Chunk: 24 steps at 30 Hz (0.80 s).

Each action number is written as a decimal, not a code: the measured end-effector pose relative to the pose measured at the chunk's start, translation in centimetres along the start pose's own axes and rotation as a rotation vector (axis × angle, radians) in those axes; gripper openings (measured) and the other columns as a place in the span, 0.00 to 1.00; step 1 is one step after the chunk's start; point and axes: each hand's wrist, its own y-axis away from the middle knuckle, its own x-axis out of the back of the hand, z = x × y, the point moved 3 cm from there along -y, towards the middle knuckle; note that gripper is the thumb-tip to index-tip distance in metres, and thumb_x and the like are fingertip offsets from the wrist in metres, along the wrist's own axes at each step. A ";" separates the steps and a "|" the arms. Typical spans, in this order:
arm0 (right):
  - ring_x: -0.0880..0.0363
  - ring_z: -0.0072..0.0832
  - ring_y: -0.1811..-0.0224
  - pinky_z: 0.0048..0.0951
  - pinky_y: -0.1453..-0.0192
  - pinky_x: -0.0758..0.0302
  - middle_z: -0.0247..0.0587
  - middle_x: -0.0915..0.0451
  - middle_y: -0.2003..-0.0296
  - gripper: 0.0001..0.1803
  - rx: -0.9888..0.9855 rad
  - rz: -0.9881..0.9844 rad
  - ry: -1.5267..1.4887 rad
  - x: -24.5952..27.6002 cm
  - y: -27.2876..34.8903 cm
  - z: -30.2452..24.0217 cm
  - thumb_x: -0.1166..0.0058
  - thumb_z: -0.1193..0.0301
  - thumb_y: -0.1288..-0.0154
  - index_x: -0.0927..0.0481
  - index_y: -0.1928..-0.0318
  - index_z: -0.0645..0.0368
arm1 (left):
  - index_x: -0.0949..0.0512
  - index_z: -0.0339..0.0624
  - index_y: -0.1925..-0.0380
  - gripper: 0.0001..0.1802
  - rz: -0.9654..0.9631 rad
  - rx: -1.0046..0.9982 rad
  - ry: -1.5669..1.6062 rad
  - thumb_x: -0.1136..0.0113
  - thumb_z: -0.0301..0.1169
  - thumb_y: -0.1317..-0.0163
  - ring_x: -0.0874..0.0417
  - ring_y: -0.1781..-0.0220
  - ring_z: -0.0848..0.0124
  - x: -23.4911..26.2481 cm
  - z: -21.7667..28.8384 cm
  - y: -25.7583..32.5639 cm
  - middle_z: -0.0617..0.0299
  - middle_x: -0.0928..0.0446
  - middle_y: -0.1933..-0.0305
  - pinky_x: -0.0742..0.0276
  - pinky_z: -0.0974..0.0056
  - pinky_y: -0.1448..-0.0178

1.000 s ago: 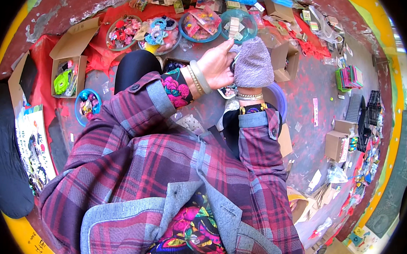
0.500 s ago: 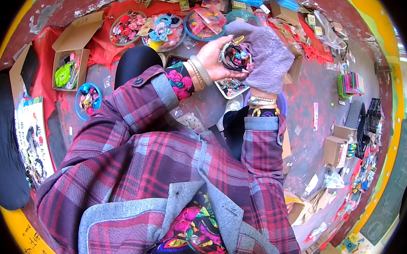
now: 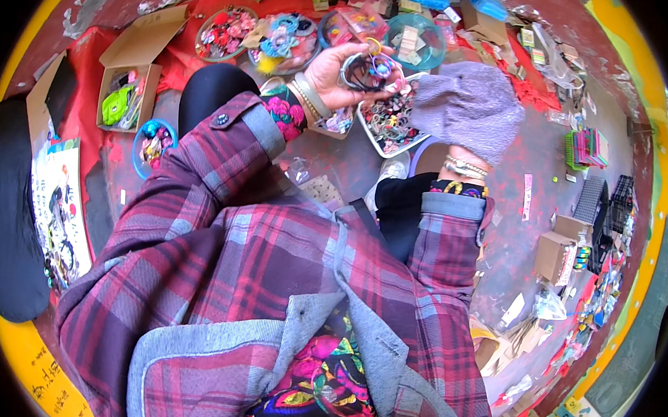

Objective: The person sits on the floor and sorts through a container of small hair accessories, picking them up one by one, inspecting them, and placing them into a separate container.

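1. We see our left hand (image 3: 341, 73) raised over the goods on the ground, palm up, fingers curled around a bundle of hair rings (image 3: 365, 69): dark loops with a yellow one and some pink and pale bits among them.
2. The bundle lies in the left palm and across the fingers, above the near edge of a white tray (image 3: 369, 131) heaped with small colourful hair pieces.
3. Our right hand (image 3: 470, 110) is wholly covered by a lilac-grey knitted cloth (image 3: 467, 102); we cannot tell whether the fingers under it are spread or closed. The cloth sits just right of the rings, nearly touching them.
4. Both wrists carry bangles; both sleeves are maroon plaid with grey cuffs.
5. Beyond the left hand, on a red cloth (image 3: 174, 65), stand round trays: one of pink and red pieces (image 3: 224, 32), one of blue and pink scrunchies (image 3: 283, 43), and a teal bowl (image 3: 412, 39) of small cards.
6. Far left, an open cardboard box (image 3: 131, 81) holds a green item; near it is a small blue bowl (image 3: 153, 141) of mixed bits.
7. To the right, on the bare floor, stand small cardboard boxes (image 3: 557, 256) and a stack of striped packets (image 3: 588, 148).
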 end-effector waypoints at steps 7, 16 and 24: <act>0.31 0.39 0.57 0.42 0.53 0.31 0.47 0.31 0.54 0.24 0.003 -0.001 -0.025 -0.3 1.0 -0.3 0.67 0.54 0.37 0.34 0.51 0.60 | 0.32 0.36 0.55 0.18 0.336 -0.105 0.017 0.51 0.34 0.43 0.28 0.49 0.51 9.8 2.2 2.1 0.45 0.29 0.53 0.35 0.44 0.44; 0.31 0.38 0.57 0.41 0.53 0.32 0.46 0.31 0.56 0.23 0.011 0.014 -0.012 -0.7 1.0 -0.3 0.65 0.55 0.38 0.34 0.53 0.59 | 0.26 0.48 0.60 0.13 0.802 0.177 -0.542 0.54 0.38 0.42 0.23 0.62 0.61 20.3 0.2 1.2 0.58 0.25 0.59 0.30 0.53 0.56; 0.31 0.36 0.58 0.40 0.53 0.32 0.46 0.31 0.57 0.21 0.016 0.021 -0.002 -0.8 0.9 -0.2 0.64 0.56 0.39 0.33 0.54 0.59 | 0.21 0.47 0.66 0.12 1.035 -0.096 -1.717 0.52 0.35 0.48 0.24 0.57 0.56 26.5 3.5 0.7 0.53 0.24 0.60 0.29 0.58 0.51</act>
